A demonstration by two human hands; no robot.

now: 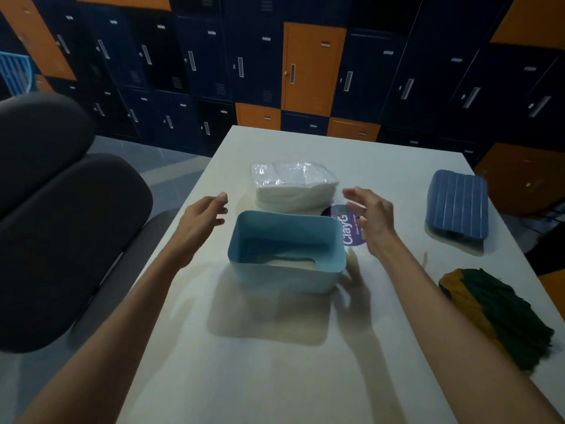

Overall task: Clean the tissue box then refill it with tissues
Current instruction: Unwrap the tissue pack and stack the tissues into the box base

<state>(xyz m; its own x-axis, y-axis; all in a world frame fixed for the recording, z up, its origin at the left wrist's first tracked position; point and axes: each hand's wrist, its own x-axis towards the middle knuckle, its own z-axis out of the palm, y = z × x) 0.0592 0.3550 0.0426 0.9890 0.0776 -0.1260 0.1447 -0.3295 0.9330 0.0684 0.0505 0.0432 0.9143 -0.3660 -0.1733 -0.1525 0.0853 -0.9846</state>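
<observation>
Tissue pack point(295, 186) behind box point(287, 264)

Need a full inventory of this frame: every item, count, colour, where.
tissue box: 1, light blue, open-topped, table centre
tissue pack: 1, white in clear wrap, just behind the box
ribbed lid: 1, blue, right side of table
cloth: 1, green and yellow, near right edge
round sticker: 1, purple, right of the box, partly hidden
table: 1, white
chair: 1, dark grey, left of table
lockers: many, navy and orange, back wall
left hand: open, left of box, holds nothing
right hand: open, right of box, holds nothing
</observation>
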